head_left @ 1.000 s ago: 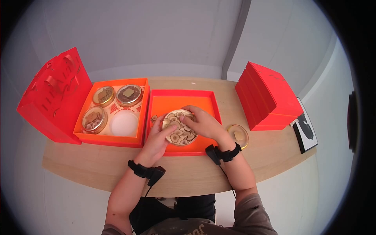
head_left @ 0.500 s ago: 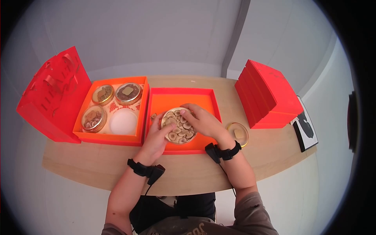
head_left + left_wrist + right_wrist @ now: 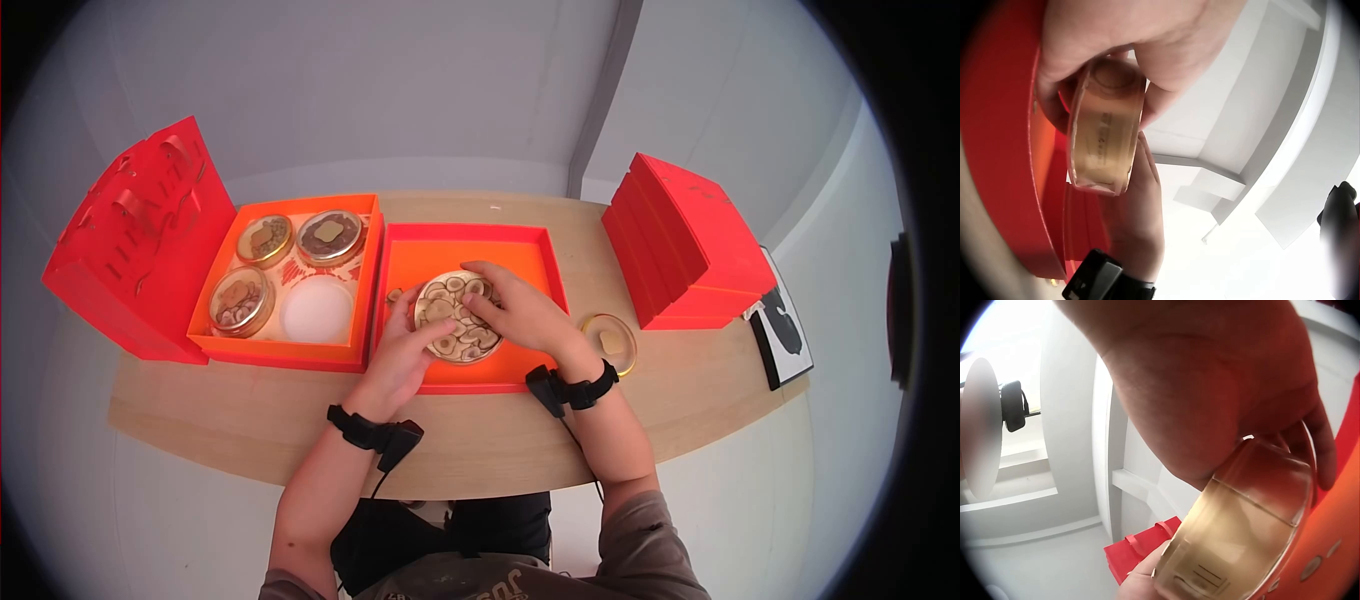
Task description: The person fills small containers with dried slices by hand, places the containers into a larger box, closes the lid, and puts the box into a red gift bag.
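Observation:
Both hands hold a round clear jar of dried brown-edged slices (image 3: 458,335), lidless, its mouth facing up toward the head camera. My left hand (image 3: 398,350) grips the jar's left side, thumb over the rim onto the slices. From the right, my right hand (image 3: 525,315) wraps the far side, its thumb likewise on the slices. In the left wrist view the jar's side wall (image 3: 1100,144) bears a printed label. Beneath the jar is a shallow red tray with an orange inside (image 3: 425,258). One loose slice (image 3: 393,297) lies at its left side. A gold-rimmed clear lid (image 3: 612,345) rests on the table.
Left of the tray, an orange-red box (image 3: 280,357) holds three lidded jars and has a round white recess (image 3: 317,312). Beyond it stands a red gift bag (image 3: 140,250). Several stacked red boxes (image 3: 690,250) and a black-and-white box (image 3: 782,335) occupy the right side.
The jar stays in both hands over the tray and sits slightly farther from the body. The right thumb has shifted a little over the slices.

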`<state>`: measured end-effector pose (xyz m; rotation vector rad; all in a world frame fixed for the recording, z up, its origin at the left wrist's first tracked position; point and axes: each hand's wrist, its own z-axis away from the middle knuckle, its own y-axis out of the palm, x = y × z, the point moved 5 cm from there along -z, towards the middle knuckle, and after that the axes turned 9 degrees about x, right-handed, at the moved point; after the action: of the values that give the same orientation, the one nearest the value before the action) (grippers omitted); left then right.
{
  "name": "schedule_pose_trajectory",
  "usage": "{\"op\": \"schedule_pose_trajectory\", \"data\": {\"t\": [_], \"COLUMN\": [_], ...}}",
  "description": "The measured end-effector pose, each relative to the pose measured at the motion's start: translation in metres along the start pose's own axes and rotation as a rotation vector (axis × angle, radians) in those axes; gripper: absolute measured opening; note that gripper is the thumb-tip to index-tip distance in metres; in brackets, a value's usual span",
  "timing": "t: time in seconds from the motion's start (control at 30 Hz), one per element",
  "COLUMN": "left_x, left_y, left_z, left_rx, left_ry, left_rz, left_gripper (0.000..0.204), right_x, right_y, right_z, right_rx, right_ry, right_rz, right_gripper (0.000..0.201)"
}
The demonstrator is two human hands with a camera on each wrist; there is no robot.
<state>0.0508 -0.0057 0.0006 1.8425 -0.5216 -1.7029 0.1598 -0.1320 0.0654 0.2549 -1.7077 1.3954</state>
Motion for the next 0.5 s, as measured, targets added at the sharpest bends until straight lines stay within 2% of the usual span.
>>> {"op": "schedule_pose_trajectory", "data": {"t": [0.17, 0.37, 0.5], "left_x": [0.003, 0.004, 0.003], "left_y": [-0.005, -0.007, -0.007], "left_z": [-0.003, -0.003, -0.003], "left_rx": [0.011, 0.0, 0.019], "left_ry": [0.013, 0.0, 0.01], "left_rz": [0.014, 0.055, 0.047], "left_gripper": [0.065, 0.064, 0.063], "right_x": [0.005, 0.004, -0.002], "right_y": [-0.001, -0.001, 0.0], "right_z": [0.004, 0.002, 0.0], "right_rx": [-0.012, -0.012, -0.018], "right_ry": [0.026, -0.04, -0.01], "right_rz": [-0.035, 0.077, -0.019], "right_gripper": [0.061, 0.062, 0.064]}}
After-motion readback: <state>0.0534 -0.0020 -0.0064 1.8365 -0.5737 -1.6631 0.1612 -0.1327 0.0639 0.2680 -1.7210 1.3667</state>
